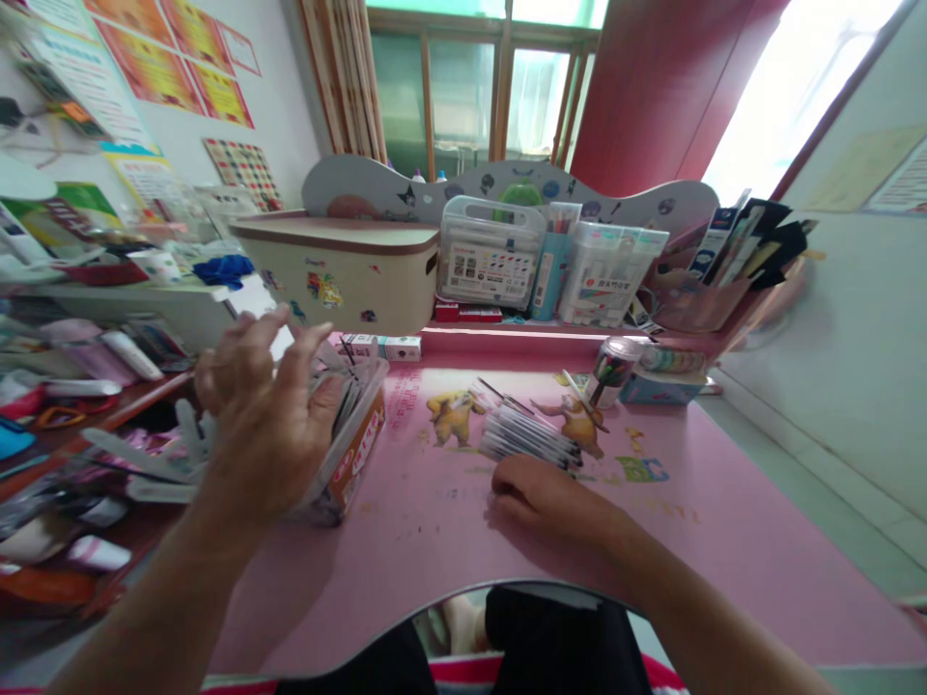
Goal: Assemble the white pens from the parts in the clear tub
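Left hand (267, 415) over clear box (356, 446) at desk's (449, 541) left edge, fingers spread and loose, tips touching the white strips sticking out of the box; not gripping. Beige bin (340, 275) behind the box, on the shelf. Mid-desk: pen bundle (522, 434) lying flat. Right hand (554, 494) rests on desk just below it, fingers curled against the bundle's near end; cannot tell if it grips. Jar (612, 369) upright, right of the bundle.
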The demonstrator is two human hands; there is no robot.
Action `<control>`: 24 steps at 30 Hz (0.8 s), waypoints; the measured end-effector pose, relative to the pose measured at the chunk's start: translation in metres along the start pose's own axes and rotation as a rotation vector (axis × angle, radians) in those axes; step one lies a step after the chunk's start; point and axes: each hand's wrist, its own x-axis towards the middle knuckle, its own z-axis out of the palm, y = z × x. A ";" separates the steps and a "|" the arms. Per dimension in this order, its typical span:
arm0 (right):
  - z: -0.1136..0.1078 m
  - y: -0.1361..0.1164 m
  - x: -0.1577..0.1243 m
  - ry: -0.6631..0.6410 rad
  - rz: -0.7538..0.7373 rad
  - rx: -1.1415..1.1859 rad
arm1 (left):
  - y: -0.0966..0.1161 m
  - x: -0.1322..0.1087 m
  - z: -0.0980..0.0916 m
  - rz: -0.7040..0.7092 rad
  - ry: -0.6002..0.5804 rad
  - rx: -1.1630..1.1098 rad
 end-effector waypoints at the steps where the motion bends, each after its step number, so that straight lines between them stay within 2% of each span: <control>1: 0.000 -0.001 0.000 0.031 0.043 0.033 | 0.007 -0.003 -0.004 0.033 0.099 -0.074; 2: -0.001 -0.002 0.000 0.055 0.063 0.066 | 0.017 -0.009 -0.006 0.093 0.148 -0.156; 3: -0.001 -0.002 0.000 0.072 0.059 0.104 | 0.028 -0.016 -0.007 0.165 0.137 -0.239; 4: -0.001 -0.002 0.000 0.089 0.035 0.150 | 0.040 -0.025 -0.005 0.253 0.071 -0.325; 6: 0.000 -0.001 0.001 0.103 -0.041 0.284 | 0.065 -0.044 0.004 0.457 -0.152 -0.392; 8: 0.001 0.000 0.001 0.072 -0.088 0.467 | 0.085 -0.060 0.016 0.576 -0.274 -0.415; 12: 0.008 0.005 0.001 -0.048 -0.020 0.803 | 0.100 -0.074 0.029 0.616 -0.335 -0.467; 16: 0.014 0.009 0.001 -0.110 0.011 0.999 | 0.093 -0.072 0.028 0.555 -0.350 -0.505; 19: 0.013 0.010 0.001 -0.107 -0.001 1.111 | 0.079 -0.065 0.021 0.486 -0.281 -0.521; 21: 0.011 0.011 0.001 -0.070 0.010 1.145 | 0.061 -0.054 0.012 0.416 -0.186 -0.481; 24: 0.008 0.015 0.002 -0.009 0.046 1.117 | 0.024 -0.036 -0.009 0.293 -0.109 -0.373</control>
